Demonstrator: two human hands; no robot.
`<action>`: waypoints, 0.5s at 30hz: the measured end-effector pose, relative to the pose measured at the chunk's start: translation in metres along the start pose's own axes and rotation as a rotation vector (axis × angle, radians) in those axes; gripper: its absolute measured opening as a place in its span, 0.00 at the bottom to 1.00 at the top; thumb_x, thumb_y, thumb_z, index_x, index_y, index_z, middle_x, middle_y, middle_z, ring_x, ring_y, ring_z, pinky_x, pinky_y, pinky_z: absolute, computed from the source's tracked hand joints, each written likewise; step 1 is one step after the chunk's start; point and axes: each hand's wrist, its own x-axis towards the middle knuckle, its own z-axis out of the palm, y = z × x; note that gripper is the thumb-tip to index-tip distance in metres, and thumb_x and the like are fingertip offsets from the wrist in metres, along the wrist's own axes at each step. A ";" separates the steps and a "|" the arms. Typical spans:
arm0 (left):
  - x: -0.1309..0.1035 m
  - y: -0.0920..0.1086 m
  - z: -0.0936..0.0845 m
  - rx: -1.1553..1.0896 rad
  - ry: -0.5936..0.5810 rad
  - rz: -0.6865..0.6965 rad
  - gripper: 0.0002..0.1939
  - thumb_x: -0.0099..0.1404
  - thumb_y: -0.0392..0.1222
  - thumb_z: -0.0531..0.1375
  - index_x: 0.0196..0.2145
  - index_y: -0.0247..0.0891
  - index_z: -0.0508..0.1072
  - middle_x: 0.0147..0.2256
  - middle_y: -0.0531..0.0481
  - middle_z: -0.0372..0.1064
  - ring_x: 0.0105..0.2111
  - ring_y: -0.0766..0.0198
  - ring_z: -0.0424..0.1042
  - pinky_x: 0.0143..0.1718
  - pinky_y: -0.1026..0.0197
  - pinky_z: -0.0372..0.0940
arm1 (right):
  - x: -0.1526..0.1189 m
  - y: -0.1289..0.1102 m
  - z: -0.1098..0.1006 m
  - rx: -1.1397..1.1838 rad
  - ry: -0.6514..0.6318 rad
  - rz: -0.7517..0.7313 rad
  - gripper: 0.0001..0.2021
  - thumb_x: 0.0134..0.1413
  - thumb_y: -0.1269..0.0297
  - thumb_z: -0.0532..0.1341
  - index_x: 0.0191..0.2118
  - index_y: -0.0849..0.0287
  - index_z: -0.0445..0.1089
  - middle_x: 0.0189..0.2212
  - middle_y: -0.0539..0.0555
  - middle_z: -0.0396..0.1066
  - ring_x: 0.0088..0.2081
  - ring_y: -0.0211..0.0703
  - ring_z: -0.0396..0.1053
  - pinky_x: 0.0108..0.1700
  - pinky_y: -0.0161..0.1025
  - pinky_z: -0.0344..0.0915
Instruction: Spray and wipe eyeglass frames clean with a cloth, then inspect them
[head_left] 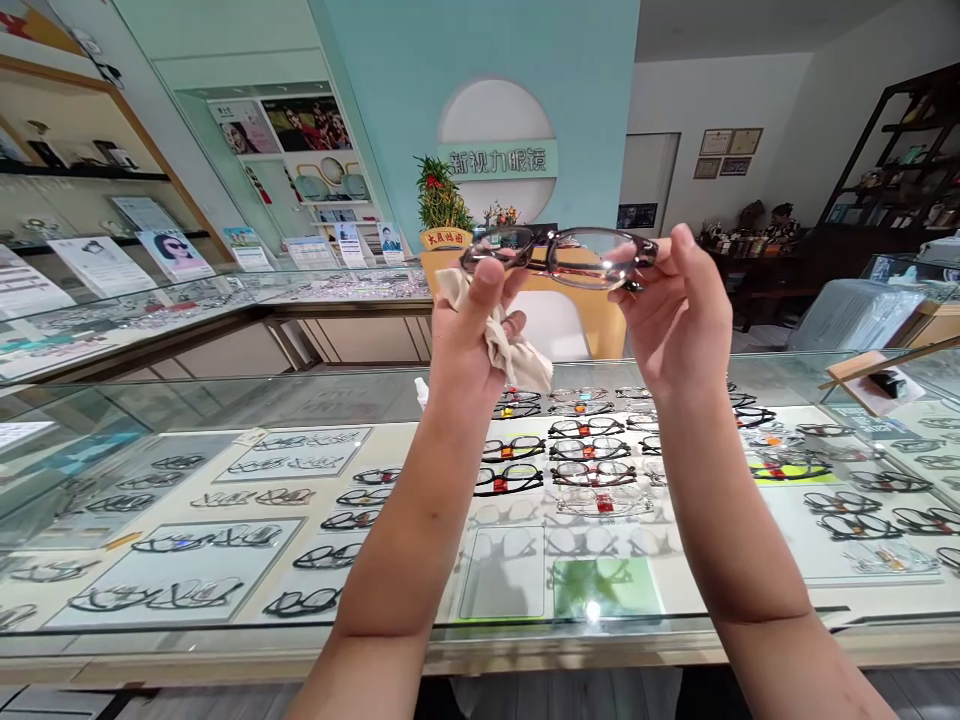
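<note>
A pair of eyeglasses [592, 258] with a dark, partly clear frame is held up above the glass counter, lenses facing me. My left hand [480, 320] grips its left end between thumb and fingers. A cream cleaning cloth [525, 365] is bunched in that same hand and hangs below the palm. At the other end, my right hand [679, 310] pinches the frame near the hinge with thumb and fingertips. Both forearms reach forward over the display.
Below is a glass display counter [510, 640] with rows of eyeglasses [592, 450] inside. A small white bottle [421, 392] stands behind my left forearm. To the right sits a wooden display stand [874, 385]. A potted plant [442, 195] and a white chair [551, 325] are beyond.
</note>
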 end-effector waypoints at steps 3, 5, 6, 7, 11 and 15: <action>0.001 0.002 -0.003 -0.161 -0.109 -0.326 0.20 0.73 0.64 0.70 0.45 0.45 0.80 0.52 0.45 0.79 0.56 0.56 0.79 0.19 0.70 0.57 | -0.004 -0.001 0.002 -0.176 -0.173 -0.198 0.23 0.72 0.35 0.60 0.48 0.47 0.81 0.53 0.54 0.81 0.57 0.54 0.79 0.56 0.55 0.77; 0.001 0.003 -0.002 -0.275 -0.107 -0.537 0.21 0.83 0.61 0.56 0.47 0.44 0.80 0.47 0.44 0.80 0.48 0.61 0.81 0.17 0.72 0.57 | -0.007 -0.004 0.005 -0.337 -0.252 -0.345 0.16 0.72 0.43 0.65 0.52 0.45 0.82 0.58 0.52 0.80 0.63 0.56 0.76 0.64 0.61 0.73; 0.000 0.003 -0.002 -0.322 -0.083 -0.617 0.23 0.86 0.59 0.52 0.48 0.43 0.80 0.44 0.44 0.81 0.43 0.63 0.81 0.16 0.72 0.57 | -0.008 -0.006 0.007 -0.405 -0.274 -0.406 0.12 0.72 0.48 0.66 0.53 0.43 0.82 0.59 0.51 0.80 0.65 0.57 0.74 0.67 0.63 0.70; 0.000 0.004 -0.002 -0.357 -0.052 -0.671 0.24 0.86 0.58 0.49 0.49 0.43 0.81 0.40 0.45 0.81 0.38 0.64 0.80 0.15 0.72 0.56 | -0.010 -0.007 0.009 -0.456 -0.285 -0.453 0.10 0.73 0.52 0.67 0.53 0.42 0.82 0.59 0.50 0.81 0.65 0.57 0.74 0.68 0.65 0.69; -0.003 0.007 -0.007 -0.397 0.036 -0.732 0.15 0.84 0.52 0.56 0.53 0.47 0.82 0.34 0.49 0.81 0.27 0.67 0.76 0.13 0.73 0.54 | -0.012 -0.007 0.016 -0.547 -0.292 -0.544 0.09 0.72 0.60 0.68 0.52 0.39 0.83 0.58 0.48 0.84 0.62 0.57 0.75 0.69 0.66 0.69; -0.013 0.009 -0.020 -0.409 0.082 -0.759 0.12 0.82 0.50 0.61 0.49 0.46 0.84 0.29 0.51 0.79 0.23 0.68 0.73 0.13 0.74 0.54 | -0.018 -0.001 0.027 -0.572 -0.327 -0.576 0.08 0.71 0.61 0.69 0.51 0.41 0.84 0.57 0.49 0.85 0.61 0.57 0.75 0.66 0.64 0.71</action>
